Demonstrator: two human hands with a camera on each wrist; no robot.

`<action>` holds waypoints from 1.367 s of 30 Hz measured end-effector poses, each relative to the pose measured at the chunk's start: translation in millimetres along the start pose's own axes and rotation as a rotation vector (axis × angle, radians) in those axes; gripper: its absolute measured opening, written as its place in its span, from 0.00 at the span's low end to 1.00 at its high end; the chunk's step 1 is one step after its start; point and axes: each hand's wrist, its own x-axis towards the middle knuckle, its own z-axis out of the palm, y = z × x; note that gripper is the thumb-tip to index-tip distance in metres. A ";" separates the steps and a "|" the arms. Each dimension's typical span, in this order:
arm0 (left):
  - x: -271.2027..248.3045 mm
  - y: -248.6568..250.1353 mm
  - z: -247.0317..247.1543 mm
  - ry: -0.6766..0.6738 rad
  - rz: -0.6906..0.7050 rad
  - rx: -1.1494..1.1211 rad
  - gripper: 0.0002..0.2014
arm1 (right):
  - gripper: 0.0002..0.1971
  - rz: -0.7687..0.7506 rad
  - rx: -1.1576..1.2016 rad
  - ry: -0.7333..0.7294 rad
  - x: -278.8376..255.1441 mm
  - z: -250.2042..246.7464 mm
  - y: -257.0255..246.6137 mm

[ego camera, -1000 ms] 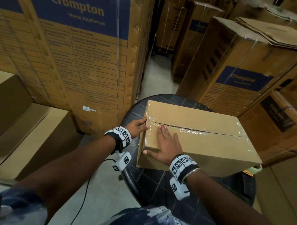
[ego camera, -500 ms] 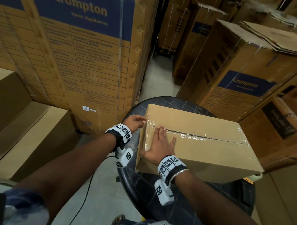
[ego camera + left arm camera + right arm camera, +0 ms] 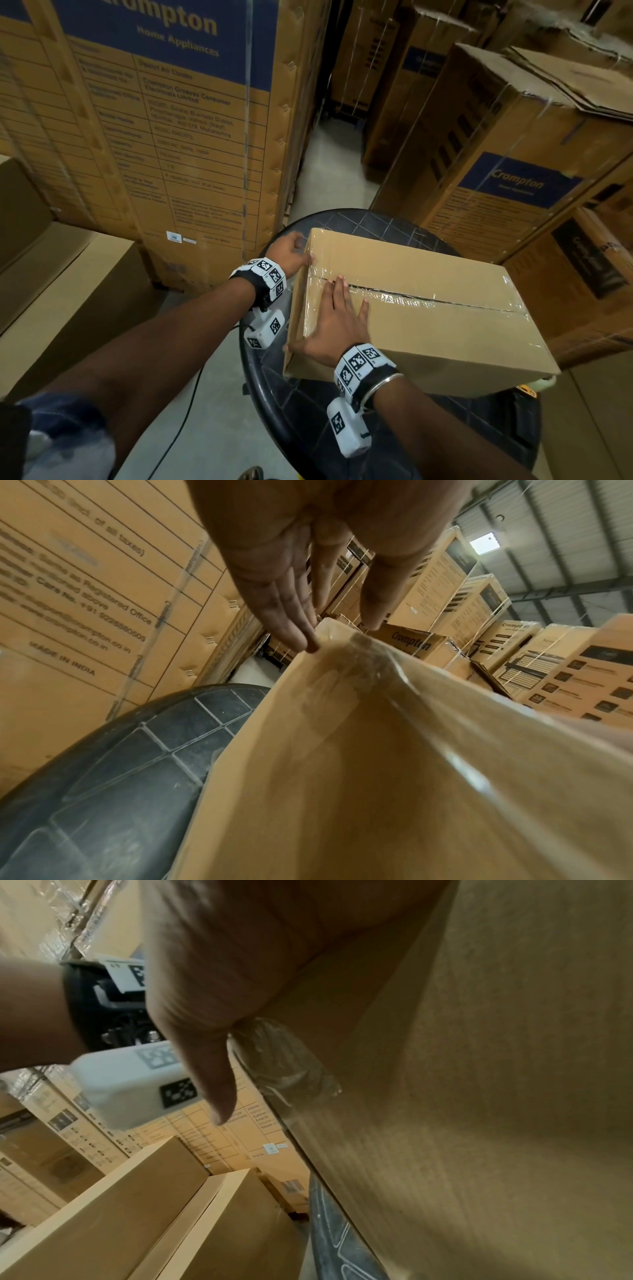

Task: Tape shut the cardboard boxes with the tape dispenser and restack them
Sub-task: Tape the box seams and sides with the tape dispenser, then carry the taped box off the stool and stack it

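A plain cardboard box [image 3: 421,308] lies on a round black table [image 3: 342,411], with clear tape [image 3: 404,298] running along its top seam and down its left end. My right hand [image 3: 337,322] lies flat on the box top near the left end, fingers straight on the tape. My left hand [image 3: 291,251] touches the box's far left corner, its straight fingers [image 3: 291,620] against the taped edge [image 3: 369,653]. In the right wrist view my thumb [image 3: 215,1074] hangs past the box edge beside crumpled tape [image 3: 284,1066]. A white and yellow part of the tape dispenser [image 3: 537,385] peeks out behind the box's right end.
A tall printed appliance carton [image 3: 154,120] stands close on the left. More cartons [image 3: 496,164] crowd the right and back, with a narrow floor aisle [image 3: 329,178] between. Plain brown boxes [image 3: 61,291] sit low on the left. A black cable [image 3: 178,428] hangs from my left arm.
My right hand slid left along the taped seam toward the box's left end. My left hand moved up to the far left corner. The box stayed where it was.
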 end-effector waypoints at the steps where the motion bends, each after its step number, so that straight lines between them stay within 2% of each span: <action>1: 4.0 3.2 -0.9 0.010 0.024 0.032 0.33 | 0.76 -0.004 0.006 -0.008 0.5 -0.2 0.7; 7: 20.3 20.1 -3.3 -0.116 0.079 0.230 0.35 | 0.74 -0.030 0.000 -0.040 3.1 -2.3 3.1; 11: 28.0 21.1 -0.9 -0.115 0.068 0.340 0.34 | 0.76 -0.061 0.039 -0.075 5.3 -1.2 7.2; 13: 30.0 23.4 0.3 -0.124 0.064 0.368 0.33 | 0.69 -0.083 0.141 -0.091 5.6 -4.8 10.6; 15: 32.7 24.0 1.8 -0.135 0.061 0.397 0.32 | 0.59 -0.075 0.353 -0.101 6.9 -12.0 13.6; 17: 32.8 24.5 2.0 -0.142 0.053 0.404 0.32 | 0.56 -0.055 0.519 -0.072 10.8 -21.8 19.3; 19: 32.8 24.1 1.5 -0.138 0.051 0.395 0.30 | 0.53 -0.043 0.558 -0.021 20.2 -35.4 23.9; 26: 34.5 17.1 1.8 -0.145 0.034 0.350 0.33 | 0.45 -0.019 0.423 -0.034 76.5 -94.2 12.6; 30: 37.2 12.7 4.7 -0.157 0.036 0.352 0.35 | 0.45 -0.054 0.200 -0.058 113.5 -108.3 7.4; 34: 37.6 8.2 5.9 -0.145 0.030 0.339 0.34 | 0.45 -0.054 0.052 -0.135 132.9 -111.7 4.3; 38: 39.0 5.1 6.1 -0.134 0.042 0.304 0.32 | 0.38 -0.017 0.042 -0.130 136.4 -101.9 5.4; 41: 40.2 4.9 5.2 -0.131 0.054 0.269 0.30 | 0.43 0.021 0.069 -0.115 142.0 -95.5 3.5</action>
